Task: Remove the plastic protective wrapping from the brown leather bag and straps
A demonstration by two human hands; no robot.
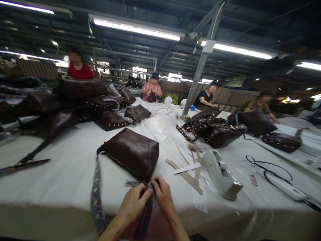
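Observation:
A dark brown leather bag [132,150] lies on the white-covered table just ahead of my hands, its zipper side facing me. At its near corner, my left hand [135,199] and my right hand [163,192] are closed side by side, fingertips pinching the dark bag strap [145,216]. The strap hangs down between my wrists over the table edge. Clear plastic wrap appears around the pinched spot, and my fingers hide the exact joint. On the left, a studded strap [95,197] in plastic wrap runs from the bag's other end over the edge.
Brown bags are piled at left [82,88] and right [215,134]. A grey tape dispenser [220,174] stands right of my hands beside card strips [185,175]. Further right lies a white corded tool [283,185]; scissors [25,165] lie far left. Several people work beyond, near a slanting post [198,77].

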